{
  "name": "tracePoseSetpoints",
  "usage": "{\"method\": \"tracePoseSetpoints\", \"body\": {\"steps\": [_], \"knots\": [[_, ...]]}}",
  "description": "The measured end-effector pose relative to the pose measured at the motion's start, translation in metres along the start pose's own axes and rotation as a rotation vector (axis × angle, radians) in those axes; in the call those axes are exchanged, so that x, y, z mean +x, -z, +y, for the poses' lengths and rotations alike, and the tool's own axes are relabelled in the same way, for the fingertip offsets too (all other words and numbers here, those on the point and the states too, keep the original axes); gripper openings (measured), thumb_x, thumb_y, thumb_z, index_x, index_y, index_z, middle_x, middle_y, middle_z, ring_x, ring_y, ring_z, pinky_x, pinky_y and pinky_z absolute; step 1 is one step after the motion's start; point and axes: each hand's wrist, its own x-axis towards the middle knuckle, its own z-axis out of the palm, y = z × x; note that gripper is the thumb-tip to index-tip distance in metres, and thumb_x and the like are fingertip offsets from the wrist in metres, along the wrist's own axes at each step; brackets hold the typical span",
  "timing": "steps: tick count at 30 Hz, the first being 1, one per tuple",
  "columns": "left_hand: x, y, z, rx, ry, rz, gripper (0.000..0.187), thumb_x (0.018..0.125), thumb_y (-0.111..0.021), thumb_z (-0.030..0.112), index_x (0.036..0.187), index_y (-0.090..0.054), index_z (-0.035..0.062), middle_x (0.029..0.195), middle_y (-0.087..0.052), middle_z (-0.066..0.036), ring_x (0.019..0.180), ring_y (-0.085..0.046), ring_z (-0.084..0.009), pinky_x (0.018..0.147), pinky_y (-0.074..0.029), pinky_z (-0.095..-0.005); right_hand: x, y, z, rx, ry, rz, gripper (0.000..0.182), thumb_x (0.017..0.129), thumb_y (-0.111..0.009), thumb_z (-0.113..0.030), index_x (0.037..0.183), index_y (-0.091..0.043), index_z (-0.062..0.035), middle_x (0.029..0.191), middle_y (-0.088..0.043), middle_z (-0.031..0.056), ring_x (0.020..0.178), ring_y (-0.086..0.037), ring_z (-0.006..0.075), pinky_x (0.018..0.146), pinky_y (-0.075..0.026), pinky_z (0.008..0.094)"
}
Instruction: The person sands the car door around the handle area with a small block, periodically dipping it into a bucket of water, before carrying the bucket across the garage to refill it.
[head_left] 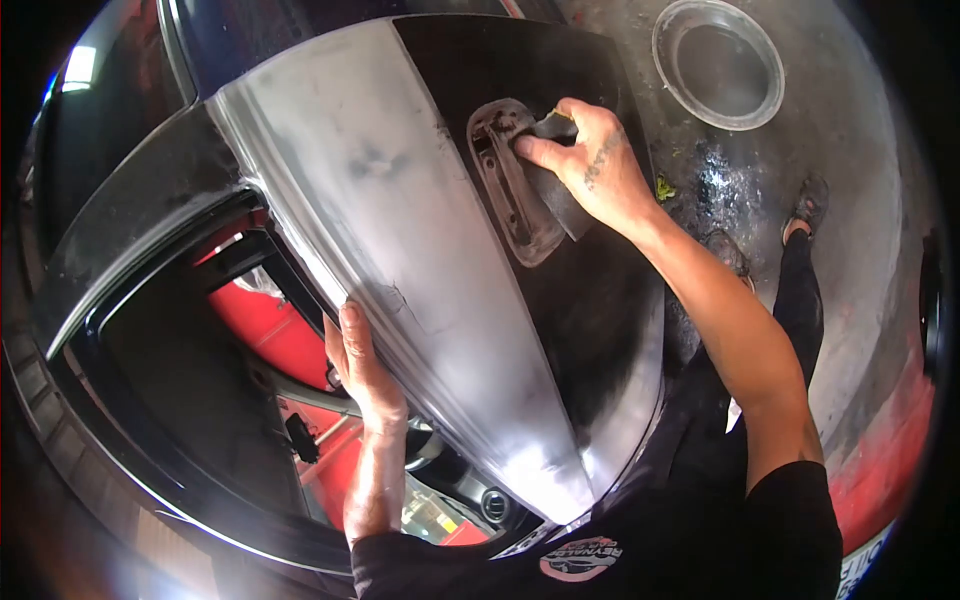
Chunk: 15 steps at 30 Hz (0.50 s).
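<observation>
My right hand (603,165) pinches a dark sheet of sandpaper (562,200) between thumb and fingers. The sheet hangs against the black lower part of a car door, beside the door-handle recess (508,190), whose rim looks scuffed and dusty. With its thumb up on the outer side, my left hand (365,370) grips the window sill of the car door (400,220); its other fingers are partly hidden behind the edge. The door's upper band is dull grey, with dark smudges and a small crack-like mark.
A round pale metal rim (667,70) lies on the concrete floor (850,130). Through the open window (170,370) the dark car interior shows, with red surfaces beyond. My shoe (808,203) stands on the floor, and a red car panel (890,460) is at the right.
</observation>
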Motion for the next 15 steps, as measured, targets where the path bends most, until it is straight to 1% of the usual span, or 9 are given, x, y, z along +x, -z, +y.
{"method": "tracePoseSetpoints", "body": {"steps": [2,4,5,7,9,11,12,14,15], "knots": [[-0.001,-0.002,-0.001,0.028,-0.013,0.058,0.062,0.1,-0.057,0.055,0.128,-0.059,-0.0001,0.112,-0.066,-0.008,0.099,-0.064,-0.0169,0.087,-0.051,-0.0328,0.008,0.006,-0.009,-0.167,0.125,-0.01,0.029,0.08,-0.082,-0.015,0.086,-0.061,0.0041,0.073,-0.062,0.0177,0.063,-0.059,0.0206,0.062,-0.047,0.0366],[-0.002,0.0,0.001,0.053,-0.016,0.021,0.062,0.1,-0.057,0.056,0.127,-0.059,0.0,0.11,-0.066,-0.007,0.099,-0.064,-0.0166,0.087,-0.051,-0.0327,0.029,0.006,-0.017,-0.135,0.341,0.03,0.031,0.081,-0.081,-0.014,0.082,-0.056,0.0035,0.069,-0.058,0.0174,0.061,-0.056,0.0191,0.059,-0.044,0.0369],[-0.002,0.002,0.001,0.039,-0.018,0.015,0.061,0.1,-0.056,0.055,0.126,-0.06,0.0,0.109,-0.066,-0.007,0.097,-0.064,-0.0166,0.085,-0.051,-0.0325,0.032,0.008,-0.014,-0.125,0.403,-0.001,0.032,0.082,-0.081,-0.015,0.082,-0.055,0.004,0.068,-0.057,0.0181,0.061,-0.056,0.0209,0.059,-0.044,0.0365],[-0.001,-0.007,0.001,-0.013,-0.034,0.001,0.057,0.102,-0.054,0.053,0.123,-0.061,0.0004,0.103,-0.067,-0.007,0.089,-0.064,-0.0164,0.079,-0.052,-0.0321,0.034,0.01,-0.012,-0.103,0.383,0.005,0.032,0.082,-0.082,-0.014,0.082,-0.055,0.004,0.068,-0.058,0.0181,0.06,-0.055,0.0219,0.059,-0.045,0.0365],[-0.006,0.0,-0.002,0.026,-0.009,0.016,0.057,0.102,-0.053,0.053,0.122,-0.061,0.0006,0.103,-0.067,-0.007,0.088,-0.064,-0.0164,0.078,-0.053,-0.032,0.016,0.003,-0.005,-0.072,0.332,-0.002,0.032,0.081,-0.082,-0.014,0.081,-0.055,0.0041,0.068,-0.059,0.0181,0.059,-0.055,0.0229,0.059,-0.045,0.0366],[0.0,-0.002,-0.003,0.03,-0.026,0.039,0.057,0.102,-0.054,0.055,0.121,-0.061,0.0012,0.104,-0.067,-0.007,0.089,-0.065,-0.0166,0.078,-0.053,-0.0323,0.017,0.001,-0.005,-0.045,0.212,-0.002,0.032,0.081,-0.082,-0.012,0.082,-0.055,0.0037,0.069,-0.061,0.0184,0.059,-0.059,0.0283,0.06,-0.047,0.0367],[0.0,-0.002,-0.002,0.032,-0.029,0.031,0.057,0.102,-0.054,0.055,0.121,-0.061,0.0012,0.104,-0.067,-0.007,0.089,-0.065,-0.0166,0.078,-0.053,-0.0323,0.019,0.002,-0.005,-0.045,0.21,0.008,0.032,0.081,-0.082,-0.012,0.082,-0.055,0.0037,0.069,-0.061,0.0184,0.059,-0.059,0.0283,0.06,-0.047,0.0367],[-0.001,0.0,-0.003,0.047,-0.043,0.024,0.058,0.102,-0.054,0.054,0.123,-0.061,0.0011,0.107,-0.067,-0.008,0.093,-0.065,-0.0176,0.082,-0.053,-0.0332,0.028,0.001,-0.009,-0.1,0.443,0.062,0.027,0.08,-0.081,-0.008,0.083,-0.056,0.0025,0.073,-0.064,0.018,0.062,-0.064,0.0332,0.061,-0.049,0.0371],[0.001,-0.002,-0.004,0.042,-0.049,0.027,0.058,0.102,-0.054,0.054,0.123,-0.061,0.0011,0.107,-0.067,-0.008,0.093,-0.065,-0.0176,0.082,-0.053,-0.0332,0.032,-0.002,-0.002,-0.077,0.559,0.075,0.026,0.08,-0.08,-0.006,0.084,-0.056,0.0019,0.076,-0.066,0.0179,0.067,-0.067,0.0363,0.06,-0.051,0.0378]]}}
